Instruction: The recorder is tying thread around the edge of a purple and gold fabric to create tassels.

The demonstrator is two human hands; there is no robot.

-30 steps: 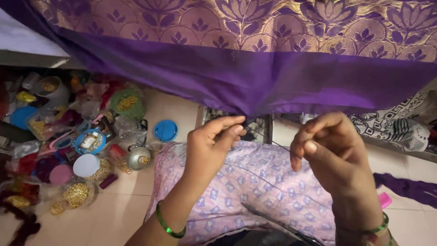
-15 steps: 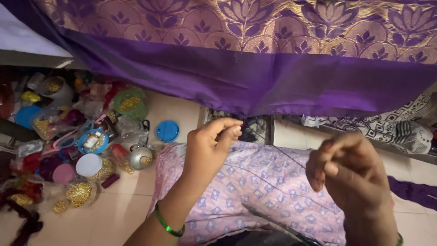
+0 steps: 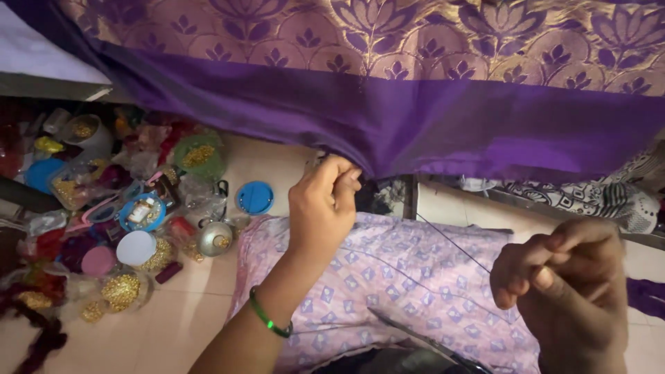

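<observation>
Purple cloth (image 3: 415, 131) | our left hand (image 3: 322, 208) fingers pinch its edge | right hand (image 3: 564, 284) fingers grip taut thread (image 3: 450, 242) | round blue lid (image 3: 255, 198) on floor

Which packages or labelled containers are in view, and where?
Blue round tub, floor left: small labelled item inside.
Blue round lid, floor beside left hand: flat, plain.
Clear packets, far left: gold beads inside.
Green round tub, under purple cloth: gold beads.
No signs or screens.

Beige tiled floor (image 3: 173, 339), heap of bead containers (image 3: 104, 208), blue lid (image 3: 254, 197)
</observation>
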